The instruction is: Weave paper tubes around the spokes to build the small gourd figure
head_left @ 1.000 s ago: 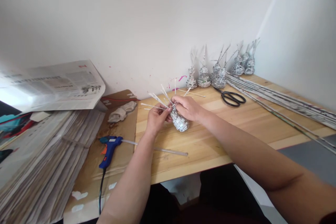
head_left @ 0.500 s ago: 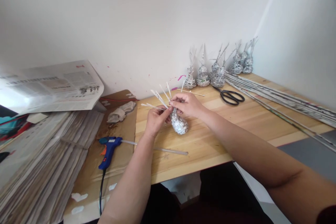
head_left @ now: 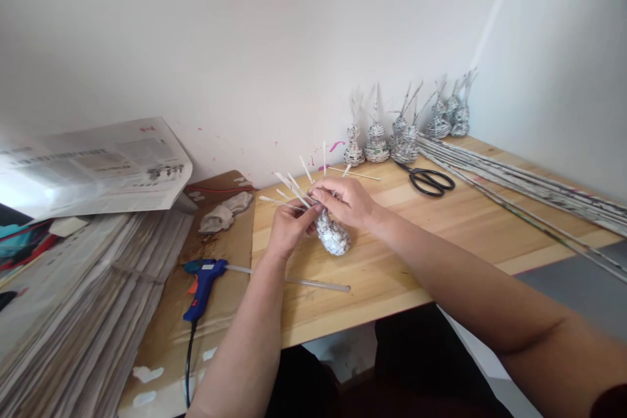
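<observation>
A small gourd-shaped weaving of rolled newspaper [head_left: 334, 238] is held tilted over the wooden table, its rounded base toward me. My left hand [head_left: 292, 225] pinches its narrow neck from the left, thumb on top. From the right, my right hand [head_left: 345, 199] has its fingers closed at the upper neck, among the paper strips. Several loose strip ends [head_left: 294, 188] fan out away from me beyond both hands. The fingertips partly cover the neck, so the exact strip in the right fingers is hidden.
Blue glue gun [head_left: 204, 284] lies on cardboard at left, its glue stick reaching the table. Newspaper stack [head_left: 112, 294] stands beside it. Black scissors [head_left: 431, 181], finished-looking woven gourds [head_left: 377, 144] and long paper rods [head_left: 519, 186] are at back right.
My right hand has shifted slightly left and turned over the neck. The strip ends stand at different angles, and the woven base has tipped slightly toward me.
</observation>
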{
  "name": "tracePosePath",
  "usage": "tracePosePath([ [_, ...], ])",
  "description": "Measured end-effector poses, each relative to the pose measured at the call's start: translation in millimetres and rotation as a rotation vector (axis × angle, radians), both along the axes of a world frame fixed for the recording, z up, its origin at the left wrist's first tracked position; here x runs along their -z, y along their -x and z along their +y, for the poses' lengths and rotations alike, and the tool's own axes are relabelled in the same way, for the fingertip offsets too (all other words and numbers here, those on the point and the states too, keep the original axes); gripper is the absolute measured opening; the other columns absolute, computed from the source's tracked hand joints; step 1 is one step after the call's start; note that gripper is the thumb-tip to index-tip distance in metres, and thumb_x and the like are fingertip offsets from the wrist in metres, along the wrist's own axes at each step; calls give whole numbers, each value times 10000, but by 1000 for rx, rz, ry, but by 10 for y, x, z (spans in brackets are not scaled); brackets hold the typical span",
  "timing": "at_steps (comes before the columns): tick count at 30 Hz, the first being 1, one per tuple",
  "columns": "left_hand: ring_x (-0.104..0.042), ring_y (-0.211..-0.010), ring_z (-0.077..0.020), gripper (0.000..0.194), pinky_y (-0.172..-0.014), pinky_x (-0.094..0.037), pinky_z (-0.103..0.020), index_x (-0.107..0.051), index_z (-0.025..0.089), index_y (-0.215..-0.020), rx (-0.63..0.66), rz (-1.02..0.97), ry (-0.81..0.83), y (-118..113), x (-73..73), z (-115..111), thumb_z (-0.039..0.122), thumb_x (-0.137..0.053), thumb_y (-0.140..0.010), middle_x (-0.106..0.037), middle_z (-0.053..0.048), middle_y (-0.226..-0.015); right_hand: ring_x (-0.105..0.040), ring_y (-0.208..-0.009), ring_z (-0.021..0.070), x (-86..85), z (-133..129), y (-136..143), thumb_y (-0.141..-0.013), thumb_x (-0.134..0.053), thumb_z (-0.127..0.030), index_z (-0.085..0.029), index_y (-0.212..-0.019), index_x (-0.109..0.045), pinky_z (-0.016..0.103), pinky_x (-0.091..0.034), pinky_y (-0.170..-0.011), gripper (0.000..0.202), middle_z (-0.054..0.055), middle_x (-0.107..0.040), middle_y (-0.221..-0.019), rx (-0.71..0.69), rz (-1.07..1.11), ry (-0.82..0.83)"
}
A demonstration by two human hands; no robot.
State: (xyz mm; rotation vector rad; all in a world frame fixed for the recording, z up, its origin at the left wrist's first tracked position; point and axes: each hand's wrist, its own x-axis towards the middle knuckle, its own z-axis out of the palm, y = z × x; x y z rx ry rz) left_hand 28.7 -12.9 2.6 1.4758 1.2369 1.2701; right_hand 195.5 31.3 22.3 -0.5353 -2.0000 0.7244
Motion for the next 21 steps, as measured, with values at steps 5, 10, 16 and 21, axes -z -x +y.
tracePosePath([
  [5,-510,-473,-75,223,-443,-399,-186,-699,151,-809,-81,-68,-91,32,-28,5,356,-758,-746,-611,19,-582,-620,-736,166,-68,70,-68,-927,-500,-452,-205,-960,-593,288,-500,-648,266,55,-643,-898,152,247,137],
  [10,-538,-560,-87,171,-511,-429,-202,-731,163,-828,-151,-92,-245,81,-14,37,324,-731,-772,-660,-4,-684,-607,-667,139,-83,339,-138,-870,-545,-455,-237,-944,-505,261,-474,-530,233,43,-603,-941,402,716,378],
  [16,-595,-655,-120,137,-593,-483,-225,-752,171,-798,-188,-15,-306,72,-59,15,303,-722,-776,-714,-37,-775,-522,-511,98,-43,389,-143,-748,-657,-281,-180,-715,-599,207,-362,-412,121,8,-590,-650,201,297,735],
  [21,-610,-669,-124,140,-625,-503,-228,-728,167,-778,-169,-26,-339,63,-35,33,307,-718,-776,-710,-34,-763,-551,-543,97,23,247,-66,-701,-721,-288,-161,-822,-649,202,-406,-467,189,-1,-627,-666,-135,68,678],
])
